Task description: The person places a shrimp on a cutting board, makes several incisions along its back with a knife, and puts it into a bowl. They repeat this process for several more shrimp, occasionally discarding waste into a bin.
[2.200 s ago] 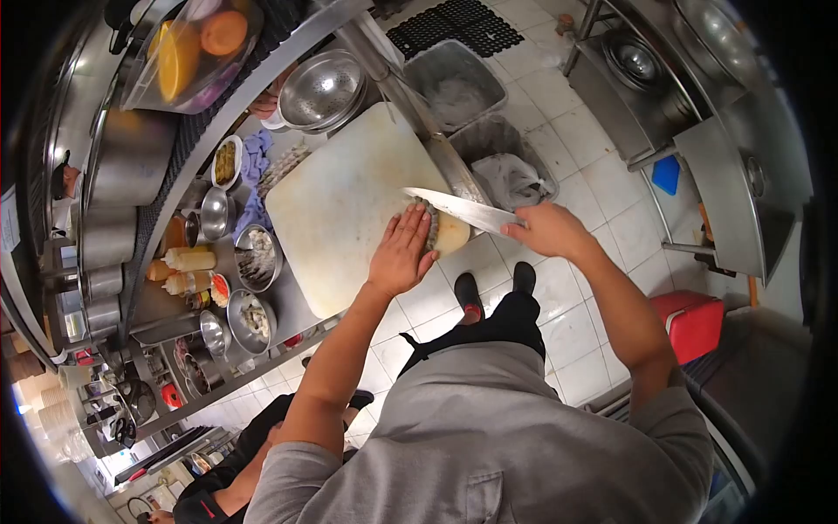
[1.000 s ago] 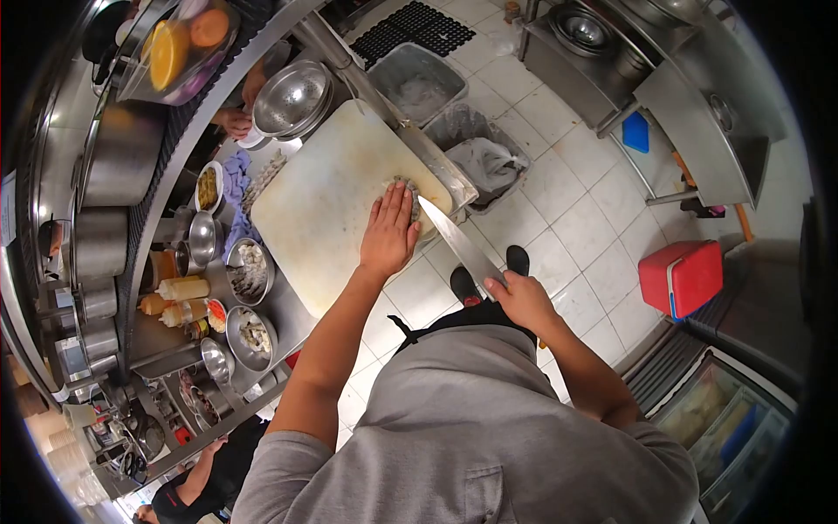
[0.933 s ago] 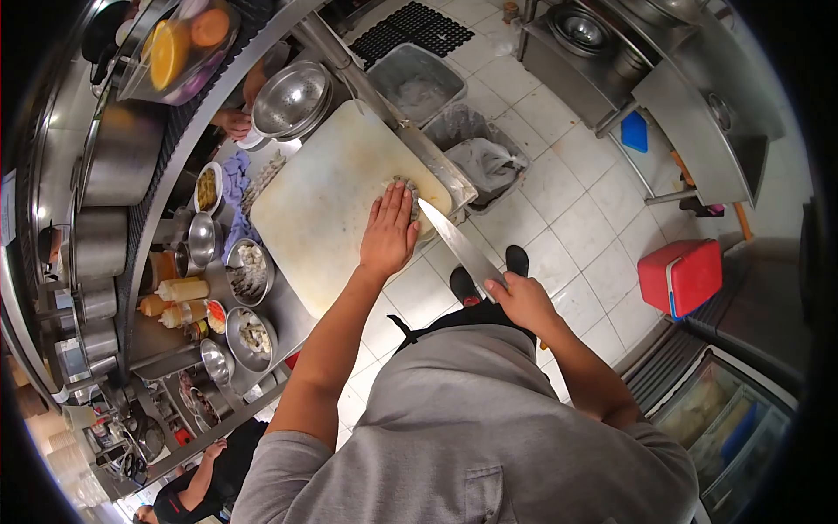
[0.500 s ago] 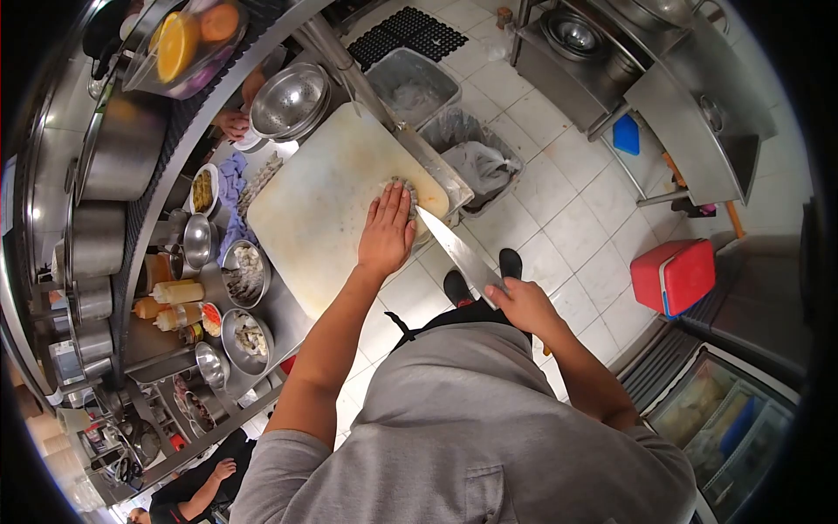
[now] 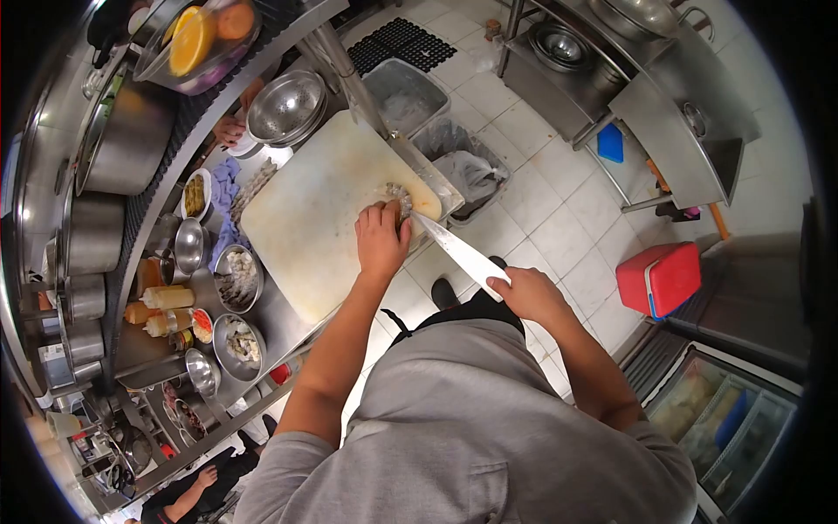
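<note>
1. At the near right corner of the cutting board, your left hand sits on the pile of grey food. The fingers are curled down, knuckles up, clamping it to the board.
2. Out past the counter edge, over the floor tiles, your right hand is wrapped tight around the handle of the knife.
3. The knife's long axis runs on a diagonal. The handle is low and right by your hip, and the tip points up and left at the pile, reaching it just beside your left fingers.
4. The broad flat of the blade faces up at you, pale and bare.
5. Left of the board, two steel bowls hold pale pieces. Squeeze bottles lie just beyond them, and any print on them is too small to read.
6. At the board's far end sits a colander, with another person's hand just beside it.
7. Down on the floor, two grey bins stand near the board's right edge, and a red cooler sits well apart on your right.
</note>
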The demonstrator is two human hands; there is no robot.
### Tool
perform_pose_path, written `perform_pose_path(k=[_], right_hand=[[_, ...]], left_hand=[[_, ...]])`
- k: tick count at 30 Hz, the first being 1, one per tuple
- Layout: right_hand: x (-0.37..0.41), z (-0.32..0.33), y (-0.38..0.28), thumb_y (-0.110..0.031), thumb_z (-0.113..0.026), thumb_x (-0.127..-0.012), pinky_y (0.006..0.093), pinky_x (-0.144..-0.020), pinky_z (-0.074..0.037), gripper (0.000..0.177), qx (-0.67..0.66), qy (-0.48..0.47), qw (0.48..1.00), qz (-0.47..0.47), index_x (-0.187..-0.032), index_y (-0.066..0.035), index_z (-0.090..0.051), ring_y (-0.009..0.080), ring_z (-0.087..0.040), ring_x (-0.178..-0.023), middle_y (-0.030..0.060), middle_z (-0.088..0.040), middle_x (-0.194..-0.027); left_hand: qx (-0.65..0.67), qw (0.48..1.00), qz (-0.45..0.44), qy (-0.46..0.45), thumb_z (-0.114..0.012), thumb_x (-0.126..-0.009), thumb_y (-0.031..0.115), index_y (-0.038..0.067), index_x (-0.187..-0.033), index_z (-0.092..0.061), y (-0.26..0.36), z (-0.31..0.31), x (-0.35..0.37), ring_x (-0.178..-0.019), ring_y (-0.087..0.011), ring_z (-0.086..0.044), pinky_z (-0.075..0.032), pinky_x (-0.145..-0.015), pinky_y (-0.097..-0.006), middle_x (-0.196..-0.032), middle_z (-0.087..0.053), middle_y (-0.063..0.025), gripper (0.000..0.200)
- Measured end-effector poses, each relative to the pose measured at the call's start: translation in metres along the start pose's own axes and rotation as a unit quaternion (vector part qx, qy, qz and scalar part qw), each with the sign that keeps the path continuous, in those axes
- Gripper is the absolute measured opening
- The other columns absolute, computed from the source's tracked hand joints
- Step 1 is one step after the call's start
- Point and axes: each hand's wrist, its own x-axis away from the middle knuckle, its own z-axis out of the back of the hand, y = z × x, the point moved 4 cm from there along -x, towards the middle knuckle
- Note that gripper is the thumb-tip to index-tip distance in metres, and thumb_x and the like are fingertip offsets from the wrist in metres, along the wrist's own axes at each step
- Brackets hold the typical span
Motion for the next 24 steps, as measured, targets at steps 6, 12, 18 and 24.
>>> perform_pose_path(k=[6, 12, 18, 24], right_hand=[[0.008, 0.012, -0.014, -0.05, -0.05, -0.103, 0.0504, -0.085, -0.053, 0.053, 0.035, -0.009, 0.999, -0.022, -0.101, 0.0, -0.068, 0.0417, -0.069, -0.095, 0.0231, -0.072, -0.096], [0.007, 0.012, -0.015, -0.049, -0.049, -0.102, 0.0507, -0.088, -0.053, 0.05, 0.041, -0.032, 0.998, -0.033, -0.108, -0.004, -0.07, 0.0415, -0.069, -0.1, 0.0227, -0.072, -0.103], [0.002, 0.006, -0.008, -0.05, -0.05, -0.102, 0.0507, -0.089, -0.053, 0.052, 0.048, -0.012, 0.999, -0.014, -0.109, -0.003, -0.071, 0.0419, -0.069, -0.101, 0.0238, -0.072, -0.104], [-0.002, 0.004, -0.004, -0.051, -0.051, -0.101, 0.0507, -0.089, -0.053, 0.055, 0.026, -0.013, 1.0, -0.003, -0.107, 0.001, -0.07, 0.0429, -0.068, -0.1, 0.0254, -0.072, -0.102]], left_hand=[[-0.059, 0.991, 0.111, -0.041, -0.065, -0.089, 0.017, 0.003, -0.106, -0.064, 0.004, -0.012, -0.014, -0.108, -0.0376, -0.058, -0.046, -0.092, -0.0515, -0.109, -0.065, -0.0174, 0.022], [0.026, 0.986, 0.14, -0.088, -0.062, -0.087, 0.012, -0.002, -0.1, -0.064, -0.004, 0.01, -0.042, -0.089, -0.0439, -0.068, -0.055, -0.082, -0.0518, -0.095, -0.07, -0.0254, 0.019], [-0.006, 0.981, 0.126, -0.148, -0.066, -0.084, 0.017, -0.002, -0.093, -0.07, -0.005, 0.09, -0.079, -0.088, -0.0447, -0.07, -0.056, -0.081, -0.0513, -0.093, -0.072, -0.0267, 0.021], [-0.085, 0.971, 0.098, -0.203, -0.067, -0.084, 0.017, 0.002, -0.096, -0.073, -0.019, 0.167, -0.085, -0.089, -0.0429, -0.07, -0.056, -0.079, -0.0508, -0.093, -0.073, -0.025, 0.02]])
